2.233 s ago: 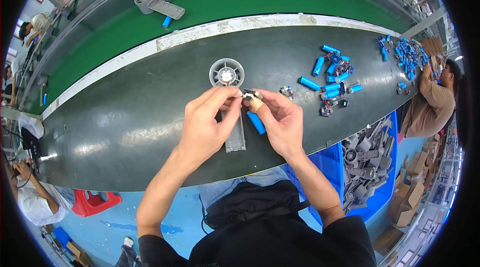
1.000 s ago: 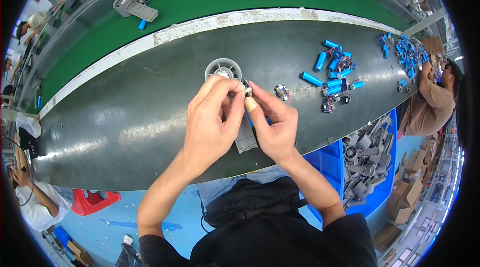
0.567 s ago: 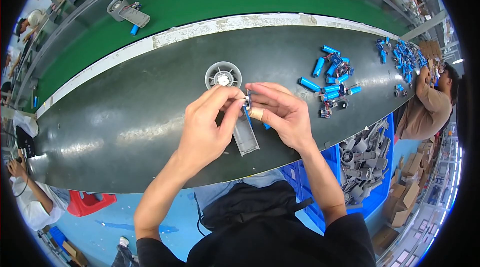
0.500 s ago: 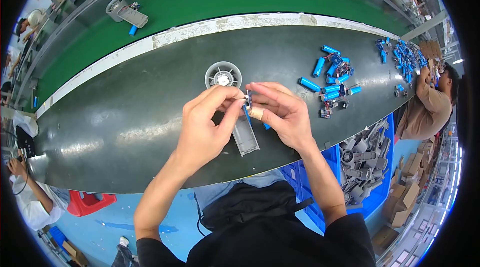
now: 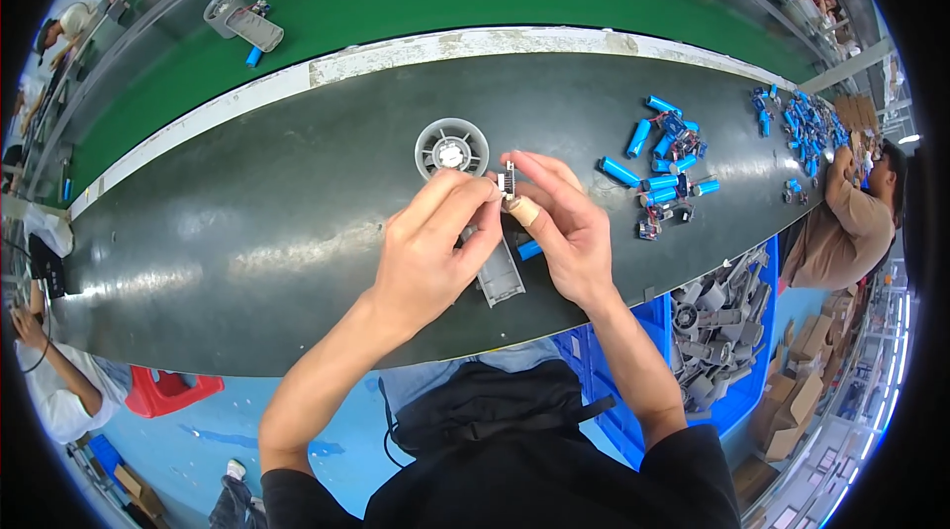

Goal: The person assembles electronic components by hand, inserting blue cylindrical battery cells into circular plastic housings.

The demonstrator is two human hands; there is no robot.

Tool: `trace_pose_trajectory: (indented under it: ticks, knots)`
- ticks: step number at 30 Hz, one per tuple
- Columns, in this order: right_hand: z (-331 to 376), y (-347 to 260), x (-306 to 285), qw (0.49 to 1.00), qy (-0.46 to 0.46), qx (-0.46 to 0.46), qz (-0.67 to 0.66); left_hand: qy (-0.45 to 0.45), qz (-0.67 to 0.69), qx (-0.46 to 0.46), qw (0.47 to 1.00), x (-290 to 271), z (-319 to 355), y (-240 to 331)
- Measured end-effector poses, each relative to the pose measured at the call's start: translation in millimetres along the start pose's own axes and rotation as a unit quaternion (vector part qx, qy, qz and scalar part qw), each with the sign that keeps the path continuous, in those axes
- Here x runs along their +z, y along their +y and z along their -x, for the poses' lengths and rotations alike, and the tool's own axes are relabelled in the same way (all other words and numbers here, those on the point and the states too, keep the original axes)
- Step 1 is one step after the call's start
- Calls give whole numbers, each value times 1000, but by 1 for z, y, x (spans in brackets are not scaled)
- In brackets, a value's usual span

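My right hand [image 5: 572,240] grips a small circuit board [image 5: 510,179] between its thumb, which has a tan wrap, and its fingers. At the board's left side, my left hand [image 5: 430,244] pinches a small white connector [image 5: 502,184]; its fingertips hide most of it. Below the hands lies a grey fan housing, its round spoked head [image 5: 427,146] beyond my left fingers and its open, trough-like handle [image 5: 502,280] pointing toward me. The middle of the housing is covered by my hands. Beside the handle a blue battery cell [image 5: 530,250] shows partly under my right hand.
Several blue cells with wired boards [image 5: 661,165] lie to the right, with a larger heap [image 5: 811,123] farther off beside a co-worker [image 5: 841,217]. Grey housings fill a blue bin [image 5: 757,371] below the table's right edge. Another housing [image 5: 255,29] sits on the green belt [image 5: 396,9].
Both hands have shifted slightly up and right with the circuit board, which now stands more upright. The housing on the green belt has slid a little left.
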State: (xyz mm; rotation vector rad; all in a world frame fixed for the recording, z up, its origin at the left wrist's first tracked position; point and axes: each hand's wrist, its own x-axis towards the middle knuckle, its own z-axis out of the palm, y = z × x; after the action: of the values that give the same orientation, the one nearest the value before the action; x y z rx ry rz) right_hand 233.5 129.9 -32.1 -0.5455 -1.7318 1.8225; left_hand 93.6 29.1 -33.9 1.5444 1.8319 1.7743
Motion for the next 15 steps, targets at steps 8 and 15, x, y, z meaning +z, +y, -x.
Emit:
trace_pose_trajectory:
  ticks: [8,15]
  knots:
    - [3,3,7,986,11,-76,150,8,21,-6,1000,3,3,-1]
    - [7,-1,22,955,72,-120,262,9,6,-42,999,4,4,5]
